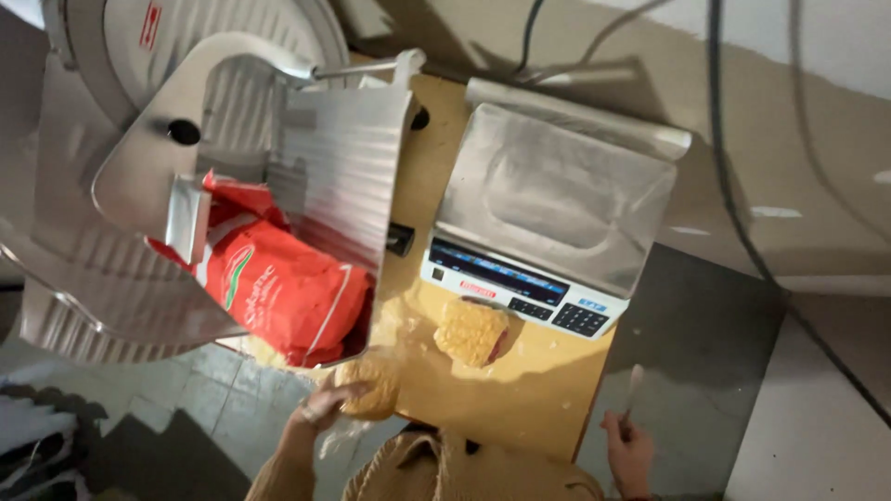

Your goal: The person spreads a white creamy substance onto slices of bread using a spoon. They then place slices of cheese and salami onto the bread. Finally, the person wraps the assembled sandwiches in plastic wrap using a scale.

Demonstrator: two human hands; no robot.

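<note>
My left hand point(325, 406) rests at the near edge of the wooden table point(520, 399), its fingers on a pale yellow lump under clear wrap point(371, 385). A second yellow piece with a red edge point(471, 331) lies in front of the counter scale point(557, 209). My right hand point(629, 447) is off the table's right edge, closed on a thin light stick-like tool point(634, 385) that points upward. A large red-wrapped block point(283, 292) sits on the carriage of the metal slicing machine point(232, 139) at the left.
Cables point(733, 186) run along the floor and wall at the right. A dark mat point(687, 371) lies beside the table. Tiled floor point(213, 390) shows below the slicer, with pale folded items point(37, 436) at the bottom left.
</note>
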